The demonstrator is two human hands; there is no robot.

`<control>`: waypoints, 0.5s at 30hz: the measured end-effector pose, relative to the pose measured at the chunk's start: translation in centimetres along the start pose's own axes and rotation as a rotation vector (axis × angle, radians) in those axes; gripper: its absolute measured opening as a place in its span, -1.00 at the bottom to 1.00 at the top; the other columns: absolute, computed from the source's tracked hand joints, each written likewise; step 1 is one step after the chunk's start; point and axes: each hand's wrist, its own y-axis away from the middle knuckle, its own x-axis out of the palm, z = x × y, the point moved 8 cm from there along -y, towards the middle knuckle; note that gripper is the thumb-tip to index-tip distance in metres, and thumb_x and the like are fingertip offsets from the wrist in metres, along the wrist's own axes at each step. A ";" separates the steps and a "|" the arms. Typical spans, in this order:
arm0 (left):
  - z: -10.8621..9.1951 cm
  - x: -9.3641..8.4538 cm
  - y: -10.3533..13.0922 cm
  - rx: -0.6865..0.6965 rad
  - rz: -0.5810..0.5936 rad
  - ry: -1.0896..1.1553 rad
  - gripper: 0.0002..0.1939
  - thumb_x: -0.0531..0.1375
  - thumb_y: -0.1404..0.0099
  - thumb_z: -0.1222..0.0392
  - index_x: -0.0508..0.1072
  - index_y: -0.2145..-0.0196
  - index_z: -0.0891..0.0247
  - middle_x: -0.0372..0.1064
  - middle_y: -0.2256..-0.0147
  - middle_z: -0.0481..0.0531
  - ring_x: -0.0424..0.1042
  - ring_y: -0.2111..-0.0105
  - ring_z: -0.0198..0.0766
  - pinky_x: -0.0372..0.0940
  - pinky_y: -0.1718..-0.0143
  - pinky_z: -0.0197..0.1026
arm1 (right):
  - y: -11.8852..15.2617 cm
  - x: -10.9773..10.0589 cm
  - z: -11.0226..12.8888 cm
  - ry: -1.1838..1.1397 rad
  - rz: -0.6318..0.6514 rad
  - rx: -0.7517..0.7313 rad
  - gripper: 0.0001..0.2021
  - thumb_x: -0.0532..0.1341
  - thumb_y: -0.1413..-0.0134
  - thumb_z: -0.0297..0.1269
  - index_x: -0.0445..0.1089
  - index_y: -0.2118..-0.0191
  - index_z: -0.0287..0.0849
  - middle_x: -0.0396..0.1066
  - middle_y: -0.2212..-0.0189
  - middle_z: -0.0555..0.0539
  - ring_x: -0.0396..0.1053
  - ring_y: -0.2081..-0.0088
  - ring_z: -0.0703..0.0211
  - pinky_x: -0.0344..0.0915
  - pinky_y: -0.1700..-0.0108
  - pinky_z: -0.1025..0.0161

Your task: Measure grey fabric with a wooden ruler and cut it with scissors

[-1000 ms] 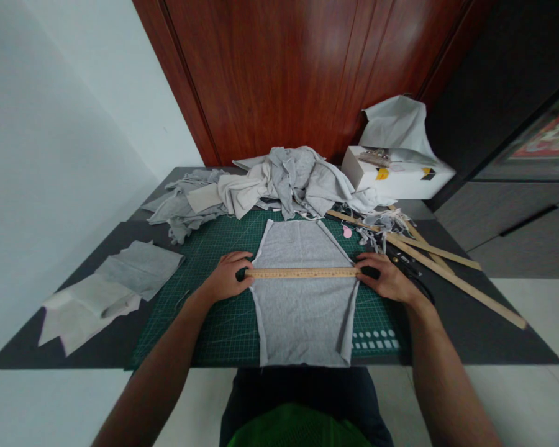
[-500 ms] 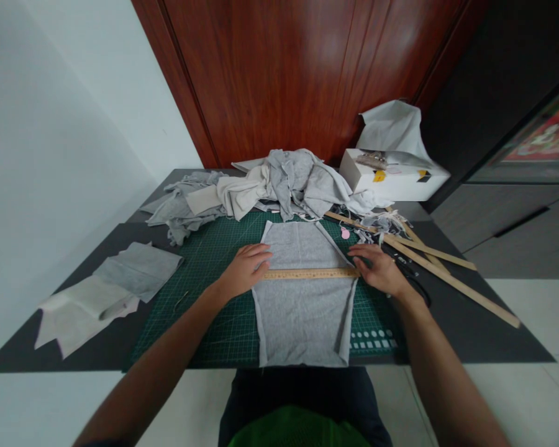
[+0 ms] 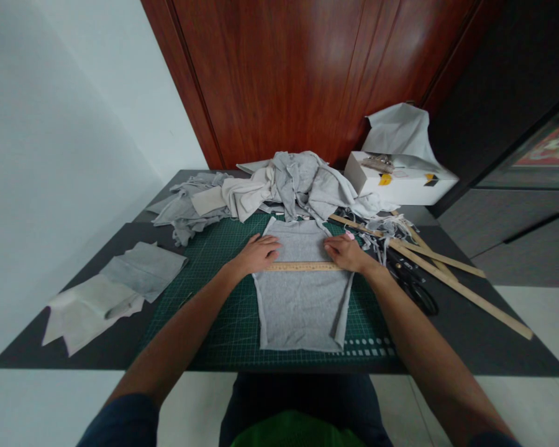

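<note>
A grey knit cloth piece (image 3: 302,310) lies on a green cutting mat (image 3: 223,335), its sides narrowing toward the far end. Across it rests a wooden ruler (image 3: 302,266). At the cloth's left edge, my left hand (image 3: 259,253) lies palm down beside the ruler's left end, fingers stretched over the fabric. My right hand (image 3: 346,252) rests on the cloth's right side, covering the ruler's right end; its fingers are slightly bent, with the tips on the fabric. Beneath that hand, part of the right edge is hidden.
Crumpled grey and cream fabric (image 3: 302,183) is heaped along the back. Cut pieces (image 3: 144,267) lie left. At right are black scissors (image 3: 414,288), wooden strips (image 3: 470,298), fabric scraps (image 3: 391,226) and a pink tag (image 3: 349,235). A white box (image 3: 400,186) stands at the back right.
My right hand has moved left, from beside the cloth onto it. The cloth and ruler have slid slightly away from me. My left hand stays at the left edge.
</note>
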 end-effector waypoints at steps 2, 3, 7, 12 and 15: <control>0.6 -0.2 -0.5 -0.022 0.012 0.009 -0.61 0.08 -0.46 0.19 0.53 -0.15 0.08 0.35 -0.32 0.09 0.26 -0.35 -0.08 -0.08 -0.43 0.23 | -0.7 0.0 -0.2 0.004 0.007 0.027 -0.75 0.15 -0.40 -0.17 0.57 0.21 -0.06 0.64 0.18 -0.11 0.55 0.01 -0.01 0.39 -0.15 0.05; 0.7 -0.4 -0.6 -0.025 0.011 0.008 -0.61 0.08 -0.46 0.19 0.53 -0.15 0.09 0.35 -0.32 0.10 0.25 -0.35 -0.08 -0.08 -0.43 0.25 | -0.9 -0.1 -0.3 0.002 0.004 0.037 -0.78 0.17 -0.39 -0.18 0.57 0.20 -0.05 0.65 0.16 -0.11 0.55 0.00 -0.02 0.38 -0.16 0.04; -0.6 -1.8 0.1 -0.013 -0.105 -0.013 -0.62 0.07 -0.46 0.21 0.52 -0.14 0.12 0.39 -0.27 0.09 0.25 -0.34 -0.07 -0.02 -0.42 0.23 | 0.1 -1.9 -0.5 -0.058 -0.107 0.024 -0.76 0.16 -0.35 -0.24 0.58 0.06 -0.08 0.63 0.03 -0.17 0.54 -0.06 -0.08 0.36 -0.22 -0.05; -6.2 -2.3 3.0 -0.011 -0.241 -0.032 -0.65 0.06 -0.46 0.25 0.55 -0.07 0.16 0.49 -0.06 0.16 0.38 -0.14 0.00 0.26 -0.23 0.13 | 4.5 -5.1 -2.5 -0.078 -0.331 0.146 -0.73 0.14 -0.29 -0.32 0.58 0.06 -0.08 0.63 0.07 -0.20 0.54 -0.02 -0.14 0.43 -0.16 -0.13; -9.7 -0.8 4.0 0.011 -0.189 -0.055 -0.65 0.05 -0.52 0.11 0.51 -0.11 0.19 0.46 -0.05 0.18 0.37 -0.10 0.05 0.28 -0.17 0.12 | 6.3 -4.9 -1.9 -0.075 -0.327 0.155 -0.72 0.13 -0.26 -0.35 0.59 0.10 -0.07 0.62 0.12 -0.19 0.56 0.05 -0.11 0.47 -0.11 -0.11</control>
